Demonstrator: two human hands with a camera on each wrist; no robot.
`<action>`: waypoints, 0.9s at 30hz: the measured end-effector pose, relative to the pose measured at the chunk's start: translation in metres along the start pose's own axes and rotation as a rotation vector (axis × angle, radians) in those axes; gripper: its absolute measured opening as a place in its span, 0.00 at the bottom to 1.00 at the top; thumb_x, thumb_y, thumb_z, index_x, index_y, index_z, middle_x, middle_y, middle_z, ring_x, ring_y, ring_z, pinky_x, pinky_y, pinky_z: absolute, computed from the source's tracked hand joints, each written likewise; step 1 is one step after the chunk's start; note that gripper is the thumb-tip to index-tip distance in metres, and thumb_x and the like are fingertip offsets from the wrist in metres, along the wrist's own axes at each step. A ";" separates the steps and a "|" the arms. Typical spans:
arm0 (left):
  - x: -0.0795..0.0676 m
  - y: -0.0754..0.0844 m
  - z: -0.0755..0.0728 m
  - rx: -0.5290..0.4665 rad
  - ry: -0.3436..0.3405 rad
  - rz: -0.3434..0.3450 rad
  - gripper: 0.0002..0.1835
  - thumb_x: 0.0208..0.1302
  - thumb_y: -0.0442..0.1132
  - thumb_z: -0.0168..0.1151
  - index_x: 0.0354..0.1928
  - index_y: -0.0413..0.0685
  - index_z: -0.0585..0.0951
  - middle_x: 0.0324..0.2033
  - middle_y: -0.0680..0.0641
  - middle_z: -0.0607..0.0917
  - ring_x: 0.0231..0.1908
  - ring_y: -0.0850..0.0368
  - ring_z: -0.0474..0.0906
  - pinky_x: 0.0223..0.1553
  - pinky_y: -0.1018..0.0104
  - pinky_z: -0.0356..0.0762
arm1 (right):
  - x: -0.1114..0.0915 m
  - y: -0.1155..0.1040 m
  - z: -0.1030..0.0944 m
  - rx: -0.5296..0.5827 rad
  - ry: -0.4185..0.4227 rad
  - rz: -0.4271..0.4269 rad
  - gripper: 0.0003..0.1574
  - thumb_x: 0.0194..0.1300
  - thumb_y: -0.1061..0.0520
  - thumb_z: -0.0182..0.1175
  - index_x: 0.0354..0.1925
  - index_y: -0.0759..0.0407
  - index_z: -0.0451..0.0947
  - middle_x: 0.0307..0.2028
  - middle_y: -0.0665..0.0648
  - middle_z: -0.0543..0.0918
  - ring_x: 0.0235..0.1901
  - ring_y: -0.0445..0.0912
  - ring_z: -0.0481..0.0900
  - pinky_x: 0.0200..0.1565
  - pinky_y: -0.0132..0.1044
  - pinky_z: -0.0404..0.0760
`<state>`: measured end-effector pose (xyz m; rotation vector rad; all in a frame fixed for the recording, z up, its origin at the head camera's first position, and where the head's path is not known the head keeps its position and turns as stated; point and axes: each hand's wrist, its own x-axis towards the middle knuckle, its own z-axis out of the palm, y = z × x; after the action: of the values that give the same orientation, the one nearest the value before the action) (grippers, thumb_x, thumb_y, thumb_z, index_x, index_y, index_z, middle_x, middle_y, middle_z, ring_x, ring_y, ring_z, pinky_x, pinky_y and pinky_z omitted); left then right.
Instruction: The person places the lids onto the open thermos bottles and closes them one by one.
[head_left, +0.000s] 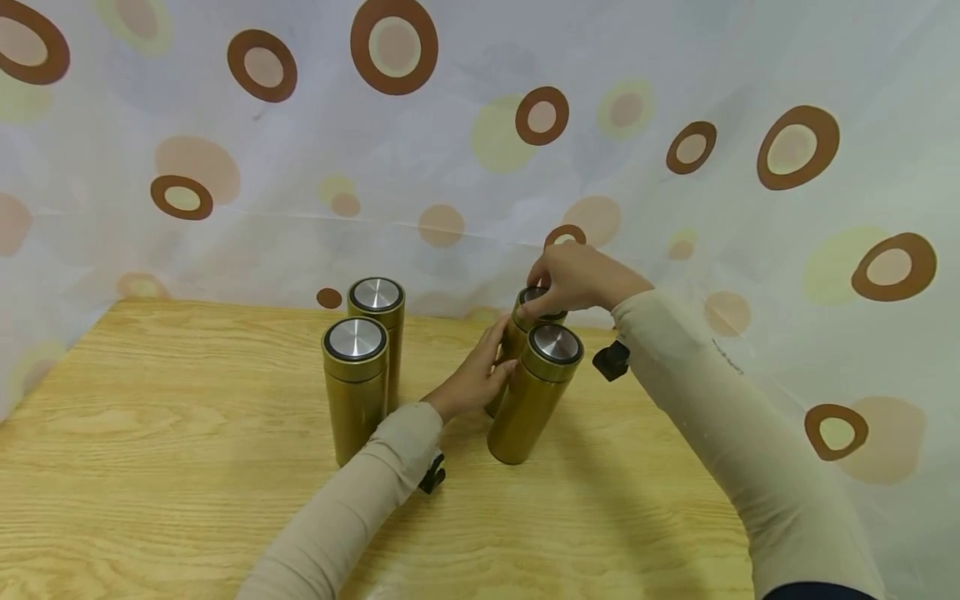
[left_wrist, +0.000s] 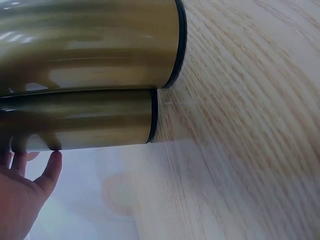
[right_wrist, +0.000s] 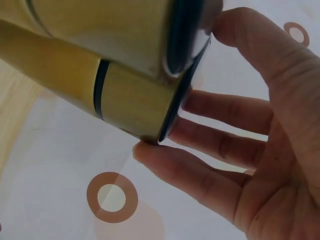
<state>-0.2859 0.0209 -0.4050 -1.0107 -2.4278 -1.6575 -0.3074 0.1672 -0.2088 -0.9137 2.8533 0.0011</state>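
Note:
Gold flasks with silver-topped lids stand in two pairs. In the right pair, the rear flask point(head_left: 516, 340) is partly hidden behind the front flask point(head_left: 532, 400), which leans slightly in the head view. My right hand point(head_left: 581, 279) grips the rear flask's lid from above, thumb on one side and fingertips at the rim, as the right wrist view shows. Lower down, my left hand point(head_left: 474, 377) holds that flask's left side, its thumb toward the front flask. In the left wrist view the left fingertips point(left_wrist: 51, 170) touch the rear flask; the thumb is not clear there.
Left of my hands stand the other pair, a front flask point(head_left: 356, 408) and a rear flask point(head_left: 396, 350). All rest on a wood-grain table point(head_left: 187, 492). Behind it hangs a pale sheet point(head_left: 465, 158) with brown rings. My left forearm point(head_left: 352, 500) passes close to the left pair.

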 end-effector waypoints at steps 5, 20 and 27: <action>0.003 0.001 0.002 0.015 0.000 0.008 0.37 0.74 0.33 0.45 0.75 0.43 0.37 0.73 0.39 0.46 0.73 0.46 0.45 0.69 0.50 0.56 | 0.002 0.003 0.003 0.017 0.003 0.066 0.25 0.59 0.41 0.64 0.46 0.58 0.83 0.38 0.55 0.84 0.25 0.44 0.81 0.33 0.39 0.81; -0.001 0.003 0.000 0.026 -0.012 -0.008 0.37 0.75 0.35 0.45 0.75 0.46 0.35 0.73 0.40 0.46 0.73 0.49 0.45 0.71 0.53 0.51 | 0.005 -0.004 0.009 0.130 -0.045 0.289 0.28 0.62 0.37 0.56 0.37 0.62 0.79 0.30 0.58 0.83 0.20 0.48 0.83 0.33 0.40 0.82; -0.002 0.004 0.000 0.016 -0.021 -0.020 0.37 0.75 0.35 0.44 0.75 0.46 0.35 0.74 0.41 0.45 0.73 0.49 0.44 0.71 0.53 0.51 | 0.005 -0.006 0.009 0.115 -0.075 0.365 0.33 0.62 0.32 0.54 0.31 0.61 0.77 0.25 0.57 0.82 0.21 0.48 0.83 0.40 0.43 0.81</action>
<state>-0.2824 0.0205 -0.4021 -1.0096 -2.4684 -1.6388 -0.3071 0.1596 -0.2183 -0.3551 2.8695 -0.0861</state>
